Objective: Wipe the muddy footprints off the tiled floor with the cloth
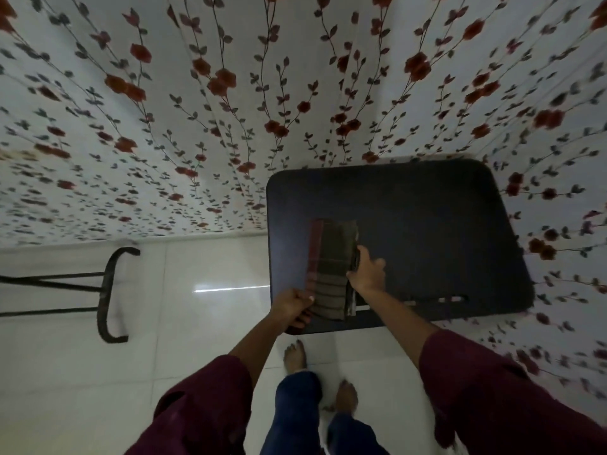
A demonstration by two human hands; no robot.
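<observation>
A folded cloth (330, 267), dark olive with stripes and a reddish border, lies on a small dark table (427, 224). My left hand (294, 308) grips the cloth's near left corner at the table's front edge. My right hand (368, 270) holds the cloth's right edge, fingers curled onto it. The white tiled floor (197, 323) spreads to the left and under my bare feet (295, 356); no muddy footprints are plainly visible on it.
A floral curtain (230, 110) hangs behind the table and down the right side. A dark metal stand (108, 290) with curved feet rests on the floor at the left. A light reflection streaks the tiles beside the table.
</observation>
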